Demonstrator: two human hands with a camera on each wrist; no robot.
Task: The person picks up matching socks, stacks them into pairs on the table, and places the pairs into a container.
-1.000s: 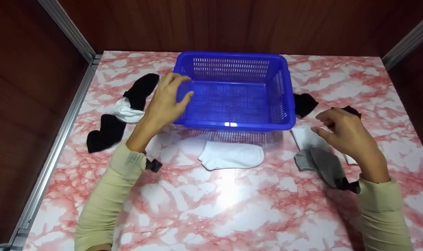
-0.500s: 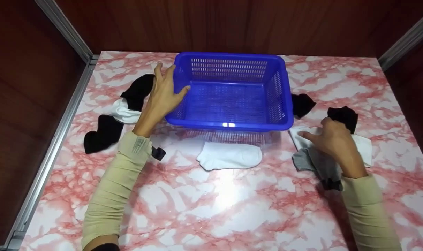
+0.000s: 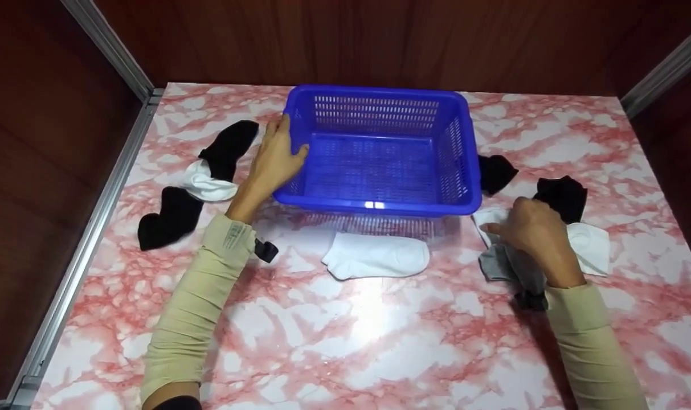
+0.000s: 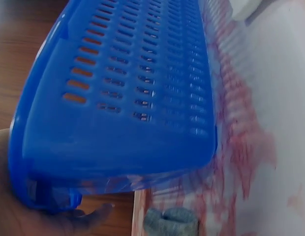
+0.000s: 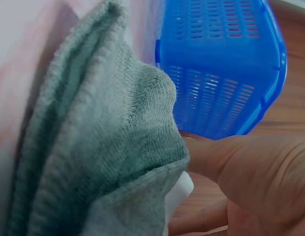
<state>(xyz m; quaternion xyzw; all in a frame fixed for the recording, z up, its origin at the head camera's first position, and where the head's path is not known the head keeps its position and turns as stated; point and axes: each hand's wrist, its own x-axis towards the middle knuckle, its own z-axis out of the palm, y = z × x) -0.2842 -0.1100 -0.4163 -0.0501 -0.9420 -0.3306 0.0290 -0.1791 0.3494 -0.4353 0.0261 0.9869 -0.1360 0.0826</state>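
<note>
Evidently R hand (image 3: 536, 230) fingers bent at grey sock (image 3: 496, 263), grip hidden; L hand (image 3: 277, 156) fingers held blue basket (image 3: 379, 206) rim. Sock lay on surface (image 3: 299, 347), R of basket; prob. light, soft, floppy: mid-fold pinch looked best.

A basket (image 3: 334, 203) is standing on a table (image 3: 322, 353), a panel (image 3: 368, 45) behind it. One sock (image 3: 379, 256) is lying before the basket, more socks (image 3: 203, 181) to its left, further socks (image 3: 563, 196) to its right. The left hand (image 3: 274, 159) is gripping its left end, the right hand (image 3: 536, 230) holding another sock (image 3: 496, 263) to its front right.
</note>
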